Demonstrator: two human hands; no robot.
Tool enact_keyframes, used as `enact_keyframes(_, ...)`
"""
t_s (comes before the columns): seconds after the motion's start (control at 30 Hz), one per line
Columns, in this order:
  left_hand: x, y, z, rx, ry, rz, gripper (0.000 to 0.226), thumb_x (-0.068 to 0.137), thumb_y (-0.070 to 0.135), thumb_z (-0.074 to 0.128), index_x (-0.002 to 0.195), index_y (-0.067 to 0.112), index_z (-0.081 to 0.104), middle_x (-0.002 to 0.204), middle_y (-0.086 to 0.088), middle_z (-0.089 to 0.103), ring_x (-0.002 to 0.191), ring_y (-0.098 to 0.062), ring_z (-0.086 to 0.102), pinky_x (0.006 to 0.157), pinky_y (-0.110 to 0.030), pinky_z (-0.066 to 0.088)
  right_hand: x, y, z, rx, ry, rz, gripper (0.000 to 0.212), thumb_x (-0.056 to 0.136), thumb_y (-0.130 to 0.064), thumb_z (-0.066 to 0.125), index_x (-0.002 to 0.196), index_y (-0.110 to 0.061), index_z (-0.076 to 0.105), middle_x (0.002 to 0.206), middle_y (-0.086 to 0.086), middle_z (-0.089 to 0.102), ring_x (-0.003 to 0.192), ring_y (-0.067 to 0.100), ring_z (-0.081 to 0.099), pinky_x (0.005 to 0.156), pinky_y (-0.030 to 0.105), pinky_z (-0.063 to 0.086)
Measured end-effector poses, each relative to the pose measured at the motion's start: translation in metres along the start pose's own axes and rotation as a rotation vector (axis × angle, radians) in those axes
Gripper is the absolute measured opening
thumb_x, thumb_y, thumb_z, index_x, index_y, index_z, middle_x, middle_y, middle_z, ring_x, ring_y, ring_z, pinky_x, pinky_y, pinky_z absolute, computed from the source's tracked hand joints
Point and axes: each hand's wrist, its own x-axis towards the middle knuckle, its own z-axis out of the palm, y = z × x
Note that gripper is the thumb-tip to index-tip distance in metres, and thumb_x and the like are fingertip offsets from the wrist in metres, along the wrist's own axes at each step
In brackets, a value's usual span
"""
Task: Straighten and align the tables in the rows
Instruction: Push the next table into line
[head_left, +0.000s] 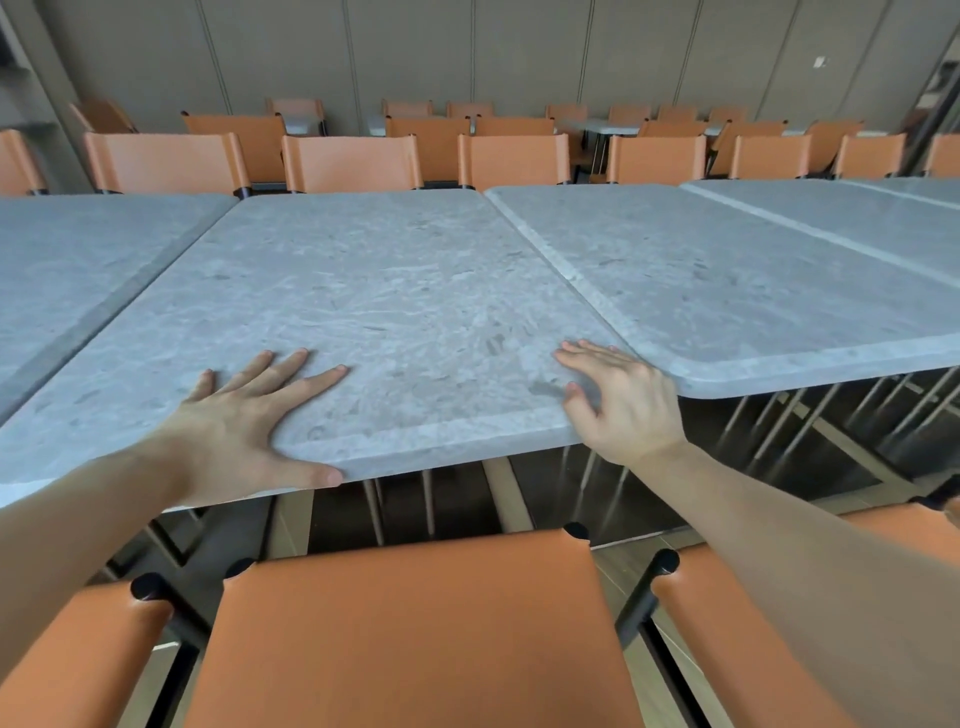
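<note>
A grey stone-look table (395, 291) stands right in front of me, part of a long row. My left hand (244, 421) lies flat on its near edge, fingers spread on top and thumb along the rim. My right hand (618, 400) hovers at the table's near right corner, fingers straight and slightly blurred, at or just above the surface. The neighbouring table on the right (753, 291) sits further from me, so its near edge is out of line. The table on the left (67, 270) is separated by a dark gap.
Orange chair backs (410, 629) stand between me and the table, with more at left (78, 660) and right (727, 623). Across the row, further orange chairs (353, 163) face the tables. More tables and chairs fill the back, before a grey panelled wall (415, 52).
</note>
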Motion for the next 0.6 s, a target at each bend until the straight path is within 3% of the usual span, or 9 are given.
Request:
enact_keyframes(0.37, 0.007, -0.009, 0.006, -0.07, 0.095, 0.063, 0.11, 0.045, 0.109, 0.031, 0.139, 0.074, -0.014, 0.162, 0.022, -0.011, 0.153, -0.01, -0.012, 0.122, -0.054, 0.001, 0.004, 0.006, 0.001, -0.027, 0.0, -0.053, 0.053, 0.077, -0.031, 0.044, 0.112, -0.01, 0.077, 0.12, 0.005, 0.074, 0.115, 0.021, 0.069, 0.103, 0.044, 0.052)
enact_keyframes(0.6, 0.016, -0.015, 0.005, -0.047, 0.105, 0.066, 0.109, 0.045, 0.109, 0.03, 0.138, 0.075, -0.016, 0.163, 0.022, -0.011, 0.153, -0.01, -0.01, 0.123, -0.054, 0.003, 0.012, 0.008, 0.01, -0.015, 0.033, -0.079, 0.052, 0.077, -0.031, 0.045, 0.11, -0.01, 0.078, 0.118, 0.005, 0.074, 0.114, 0.021, 0.069, 0.1, 0.044, 0.054)
